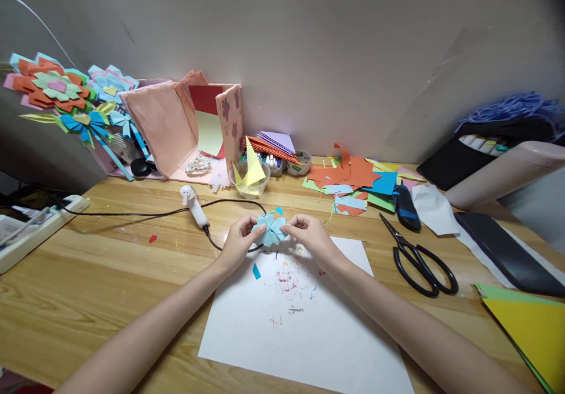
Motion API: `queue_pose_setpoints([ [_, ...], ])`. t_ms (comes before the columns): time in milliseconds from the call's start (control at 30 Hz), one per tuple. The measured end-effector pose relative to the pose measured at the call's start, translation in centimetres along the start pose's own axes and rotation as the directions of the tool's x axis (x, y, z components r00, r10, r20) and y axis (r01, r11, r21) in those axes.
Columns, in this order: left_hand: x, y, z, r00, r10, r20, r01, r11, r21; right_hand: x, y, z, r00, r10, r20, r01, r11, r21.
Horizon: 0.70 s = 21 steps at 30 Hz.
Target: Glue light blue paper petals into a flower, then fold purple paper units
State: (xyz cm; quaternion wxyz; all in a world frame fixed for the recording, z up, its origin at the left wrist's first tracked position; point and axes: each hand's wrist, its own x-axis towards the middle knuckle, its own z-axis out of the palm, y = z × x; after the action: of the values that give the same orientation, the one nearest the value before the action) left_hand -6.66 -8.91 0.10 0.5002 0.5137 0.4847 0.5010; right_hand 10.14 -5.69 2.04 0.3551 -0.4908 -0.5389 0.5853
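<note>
A light blue folded paper flower [272,233] is held between both hands, just above the far edge of a marked white sheet [282,341]. My left hand [241,239] pinches its left side between thumb and fingers. On the opposite side, my right hand [312,238] grips the flower's right edge with thumb and forefinger. Behind the flower a small darker blue bit of paper [278,211] shows. A blue paper scrap [256,271] lies on the white sheet, near my left wrist. To the left of that hand rests a white glue gun [194,207], its black cord running behind the flower.
Black-handled scissors [417,259] lie right of the sheet, near a dark blue cutter [406,207]. Coloured paper scraps [348,176] are heaped at the back. A clear cup [249,189], a pink box [154,126] and finished paper flowers [57,88] stand along the wall.
</note>
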Motion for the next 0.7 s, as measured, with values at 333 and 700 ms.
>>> queue_pose_setpoints([
  [333, -0.18, 0.16, 0.00, 1.000, -0.007, -0.004, 0.007, 1.000, -0.010, -0.23, -0.06, 0.05, 0.998, 0.065, 0.007, -0.065, 0.997, 0.047],
  [700, -0.29, 0.78, 0.02, 0.998, -0.059, 0.028, 0.060, 0.998, -0.036, -0.33, 0.14, 0.39, 0.999, 0.016, 0.052, -0.025, 0.985, 0.170],
])
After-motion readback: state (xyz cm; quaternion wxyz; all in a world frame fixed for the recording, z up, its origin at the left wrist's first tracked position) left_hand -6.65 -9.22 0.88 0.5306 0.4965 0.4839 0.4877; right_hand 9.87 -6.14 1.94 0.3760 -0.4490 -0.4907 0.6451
